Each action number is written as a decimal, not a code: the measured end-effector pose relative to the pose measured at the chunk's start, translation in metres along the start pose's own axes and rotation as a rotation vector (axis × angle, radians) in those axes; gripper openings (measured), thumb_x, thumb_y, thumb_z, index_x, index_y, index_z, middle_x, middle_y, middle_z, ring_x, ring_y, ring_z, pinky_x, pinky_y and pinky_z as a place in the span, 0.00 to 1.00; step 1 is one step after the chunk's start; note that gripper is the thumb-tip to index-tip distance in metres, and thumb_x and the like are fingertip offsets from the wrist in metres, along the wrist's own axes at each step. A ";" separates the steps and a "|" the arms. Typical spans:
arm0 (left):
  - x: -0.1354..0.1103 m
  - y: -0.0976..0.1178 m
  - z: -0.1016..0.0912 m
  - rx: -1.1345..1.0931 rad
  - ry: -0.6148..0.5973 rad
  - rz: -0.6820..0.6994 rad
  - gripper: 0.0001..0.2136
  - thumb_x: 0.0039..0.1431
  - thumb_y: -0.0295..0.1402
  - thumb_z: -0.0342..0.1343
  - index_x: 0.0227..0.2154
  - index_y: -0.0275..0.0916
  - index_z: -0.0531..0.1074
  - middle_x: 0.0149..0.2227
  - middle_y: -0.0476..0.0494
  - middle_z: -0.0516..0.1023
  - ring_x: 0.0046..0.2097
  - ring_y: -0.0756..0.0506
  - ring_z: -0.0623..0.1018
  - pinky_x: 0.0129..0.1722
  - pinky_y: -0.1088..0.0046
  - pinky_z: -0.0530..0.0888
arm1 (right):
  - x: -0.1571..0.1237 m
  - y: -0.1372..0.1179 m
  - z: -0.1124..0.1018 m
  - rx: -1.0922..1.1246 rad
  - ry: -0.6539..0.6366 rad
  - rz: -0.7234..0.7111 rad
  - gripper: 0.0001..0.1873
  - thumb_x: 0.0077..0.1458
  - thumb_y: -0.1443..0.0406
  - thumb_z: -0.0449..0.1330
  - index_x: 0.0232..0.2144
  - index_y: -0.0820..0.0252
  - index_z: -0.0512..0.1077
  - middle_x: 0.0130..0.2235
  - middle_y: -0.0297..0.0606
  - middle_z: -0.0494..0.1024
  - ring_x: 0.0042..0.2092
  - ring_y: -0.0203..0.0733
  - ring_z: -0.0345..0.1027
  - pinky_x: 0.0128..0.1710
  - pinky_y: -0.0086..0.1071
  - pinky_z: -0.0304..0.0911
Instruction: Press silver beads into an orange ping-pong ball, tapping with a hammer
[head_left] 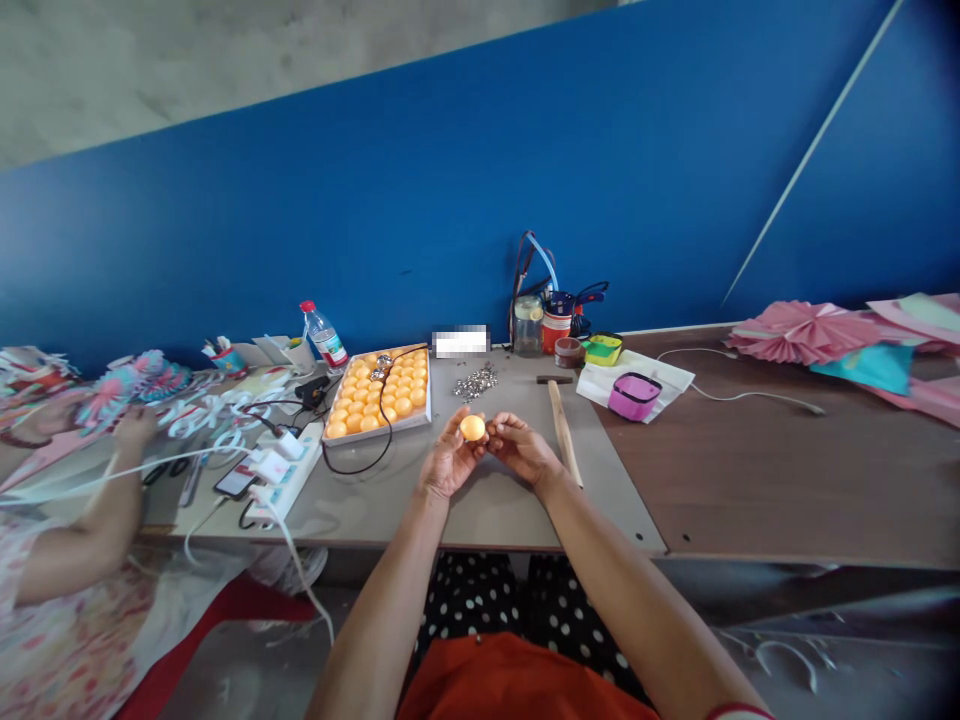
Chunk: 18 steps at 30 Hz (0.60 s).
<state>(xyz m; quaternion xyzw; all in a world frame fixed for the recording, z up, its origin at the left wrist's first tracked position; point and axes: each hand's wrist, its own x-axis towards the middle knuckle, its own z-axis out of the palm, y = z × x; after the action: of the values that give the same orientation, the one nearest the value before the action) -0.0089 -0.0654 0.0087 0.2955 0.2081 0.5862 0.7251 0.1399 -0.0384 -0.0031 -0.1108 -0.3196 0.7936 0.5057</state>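
Between the fingers of my left hand is an orange ball that looks like a table tennis ball. My right hand is beside it, fingertips pinched together close to the ball; whatever small thing they hold, if any, is too small to make out. Both hands are above the grey tabletop near its front edge. Beyond them lies a pile of small shiny metal pieces. A shallow box full of similar orange balls stands to the left, with a black cable across it. A wooden-handled hammer lies right of my right hand.
On the left are a power strip with chargers, a phone, a water bottle and a co-worker's arm. Jars and a purple mesh holder stand at back right. Pink paper fans lie far right.
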 end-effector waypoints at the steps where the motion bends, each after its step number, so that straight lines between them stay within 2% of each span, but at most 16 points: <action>1: 0.000 0.000 0.000 0.002 0.003 -0.002 0.20 0.43 0.30 0.65 0.43 0.43 0.72 0.47 0.42 0.74 0.36 0.49 0.76 0.31 0.75 0.70 | 0.000 0.000 0.000 0.000 -0.005 0.003 0.07 0.44 0.69 0.65 0.27 0.58 0.70 0.27 0.29 0.71 0.25 0.30 0.60 0.32 0.32 0.65; 11: -0.001 0.001 0.003 0.005 -0.014 0.018 0.14 0.44 0.28 0.64 0.37 0.44 0.75 0.47 0.42 0.75 0.32 0.50 0.74 0.27 0.76 0.68 | -0.002 -0.001 0.004 -0.017 -0.038 0.019 0.06 0.44 0.68 0.65 0.26 0.59 0.70 0.27 0.30 0.71 0.25 0.30 0.60 0.34 0.33 0.65; 18: 0.002 0.000 -0.003 -0.003 0.025 0.039 0.11 0.42 0.24 0.63 0.31 0.41 0.74 0.51 0.46 0.72 0.36 0.49 0.76 0.31 0.74 0.70 | -0.001 -0.001 0.005 -0.023 -0.006 0.010 0.07 0.43 0.69 0.66 0.25 0.59 0.70 0.27 0.30 0.72 0.24 0.29 0.60 0.33 0.30 0.64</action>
<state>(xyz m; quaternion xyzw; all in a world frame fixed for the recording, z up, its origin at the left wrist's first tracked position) -0.0105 -0.0625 0.0071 0.2908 0.2106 0.6041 0.7115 0.1381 -0.0409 0.0015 -0.1156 -0.3297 0.7928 0.4994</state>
